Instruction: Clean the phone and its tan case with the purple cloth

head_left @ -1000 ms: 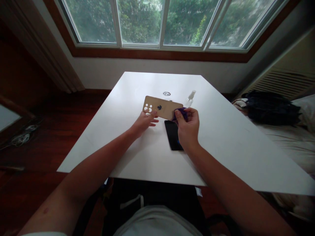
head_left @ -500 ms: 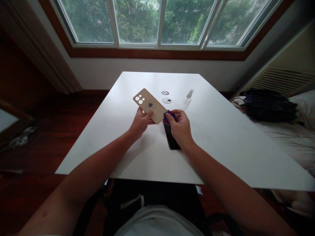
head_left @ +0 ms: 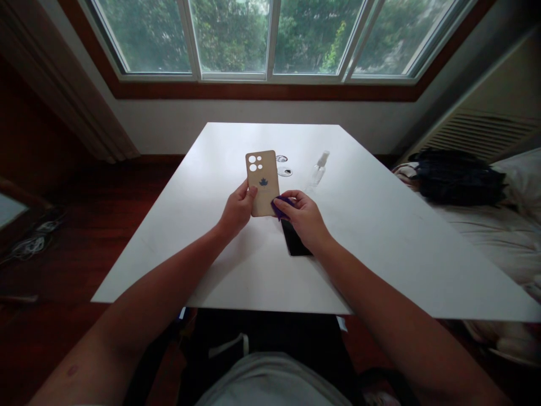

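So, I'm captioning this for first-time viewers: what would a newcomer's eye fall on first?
Probably the tan phone case, with its dark leaf mark, held up in the left hand above the white table. Next, the purple cloth pinched in the right hand at the case's lower right corner. Beyond the hands, a clear spray bottle on the table and, behind it all, the bright window.

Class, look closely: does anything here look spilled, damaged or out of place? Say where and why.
No spill or damage stands out: the phone case in the left hand looks whole. The one untidy spot is what look like pale cables on the floor at far left, tangled in a loose heap.
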### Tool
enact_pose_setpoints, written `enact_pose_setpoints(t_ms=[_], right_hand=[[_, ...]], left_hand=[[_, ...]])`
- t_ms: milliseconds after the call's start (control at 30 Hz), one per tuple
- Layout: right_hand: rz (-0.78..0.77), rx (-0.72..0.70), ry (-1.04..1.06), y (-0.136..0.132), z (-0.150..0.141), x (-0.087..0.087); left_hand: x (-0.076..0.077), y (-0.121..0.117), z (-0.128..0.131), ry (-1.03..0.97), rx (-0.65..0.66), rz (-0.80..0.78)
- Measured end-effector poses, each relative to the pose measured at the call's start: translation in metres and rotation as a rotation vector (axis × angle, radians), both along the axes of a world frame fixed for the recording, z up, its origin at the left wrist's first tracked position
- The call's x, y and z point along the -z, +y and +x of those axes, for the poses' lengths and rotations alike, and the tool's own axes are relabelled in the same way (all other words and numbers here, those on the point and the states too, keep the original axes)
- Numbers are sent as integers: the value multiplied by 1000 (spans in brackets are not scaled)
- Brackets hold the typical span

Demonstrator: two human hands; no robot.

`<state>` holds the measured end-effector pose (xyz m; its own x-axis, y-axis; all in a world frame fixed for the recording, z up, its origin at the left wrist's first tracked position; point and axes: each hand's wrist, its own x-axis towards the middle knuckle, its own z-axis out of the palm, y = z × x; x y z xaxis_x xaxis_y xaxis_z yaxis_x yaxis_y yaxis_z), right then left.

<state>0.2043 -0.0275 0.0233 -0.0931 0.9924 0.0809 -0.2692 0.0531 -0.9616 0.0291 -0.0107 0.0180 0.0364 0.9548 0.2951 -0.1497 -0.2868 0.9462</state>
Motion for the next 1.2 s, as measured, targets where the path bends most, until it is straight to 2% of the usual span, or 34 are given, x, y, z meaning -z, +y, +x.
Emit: enact_pose_setpoints(t_ms=[400,767,1000,1200], right_hand=[[-59,36,94,4,13,-6],[11,293,150,21,34,-8],[63,272,175,20,34,-7],[56,229,109,17,32,-6]], left_hand=[[2,-4,5,164,82,-12],[1,-16,13,296,249,-46],[6,-17,14,404,206,32],[3,-21,15,378,74,88]])
